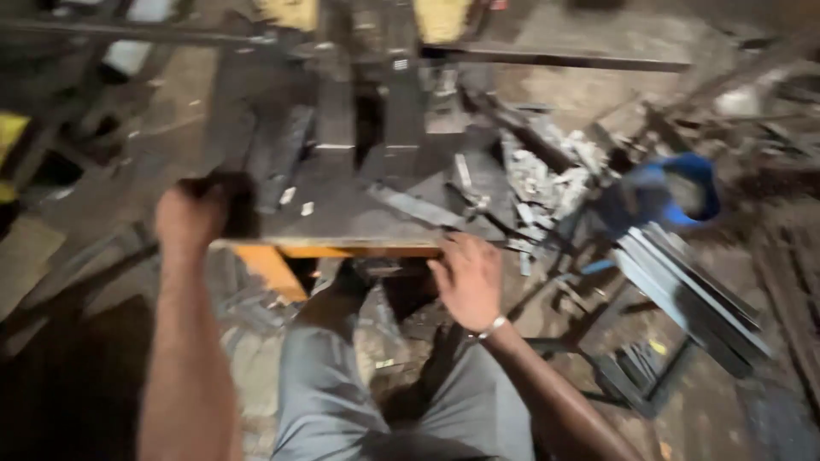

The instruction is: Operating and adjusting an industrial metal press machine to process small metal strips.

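I look down on a dark metal work table point(342, 218) with an orange frame under its front edge. My left hand point(190, 215) is closed around a dark piece at the table's left front corner; blur hides what the piece is. My right hand point(467, 277) rests with spread fingers on the front edge, a thin bracelet on its wrist. Flat metal strips point(418, 207) lie on the table just beyond my right hand. My knees in grey trousers point(342, 384) are below the table edge.
A heap of small metal offcuts point(547, 175) lies at the table's right. A blue container point(675, 192) and a stack of flat grey bars point(692, 294) on a metal stand sit to the right. A long steel bar point(555, 60) crosses the back.
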